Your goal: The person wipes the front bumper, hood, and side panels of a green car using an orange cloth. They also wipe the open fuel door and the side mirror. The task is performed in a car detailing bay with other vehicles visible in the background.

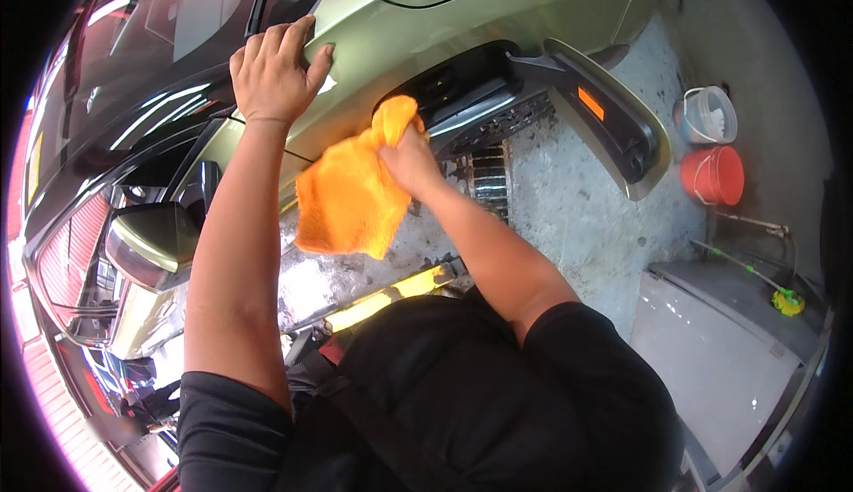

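My left hand (275, 74) rests palm down on the olive-green car body (363, 79), beside a dark window (200, 26). It holds nothing, and its thumb stands apart from the fingers. In my right hand (408, 162) an orange towelling cloth (353, 192) is bunched at the top, its lower part hanging loose. The cloth is in front of the car's lower side, close to a black opening (460, 82); whether it touches the paint I cannot tell. Right of the opening a panel (606, 119) of the car stands swung out, with an orange reflector (591, 104) on its dark inner face.
A side mirror (153, 242) juts out at left. A floor drain grate (490, 182) and a yellow bar (393, 295) lie below. White (710, 116) and red (713, 175) buckets, a green-headed brush (788, 302) and a grey cabinet (713, 352) are at right. Another person (156, 405) is at lower left.
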